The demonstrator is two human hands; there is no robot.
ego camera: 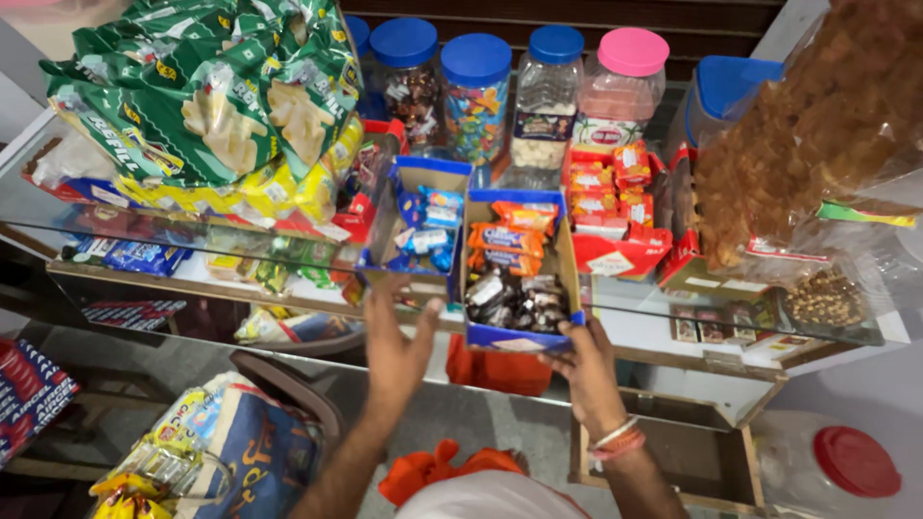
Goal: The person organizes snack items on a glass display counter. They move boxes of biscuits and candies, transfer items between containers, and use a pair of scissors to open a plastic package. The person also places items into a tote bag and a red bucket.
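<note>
Head camera looks down on a glass counter (673, 332). Right hand (585, 370) grips the near corner of a blue cardboard box (516, 288) of orange and dark snack packs, fingers curled onto its front edge. Left hand (396, 351) rises open, fingers spread, fingertips just touching a second blue box (415, 235). Blue-lidded jars (476, 91) stand beyond the fingertips.

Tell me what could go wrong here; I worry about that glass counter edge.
The blue cardboard box of wrapped sweets sits at the glass counter edge, held at its near corner by the right hand; it might tip off. The left hand touches the neighbouring blue box, which could slide too.
</note>
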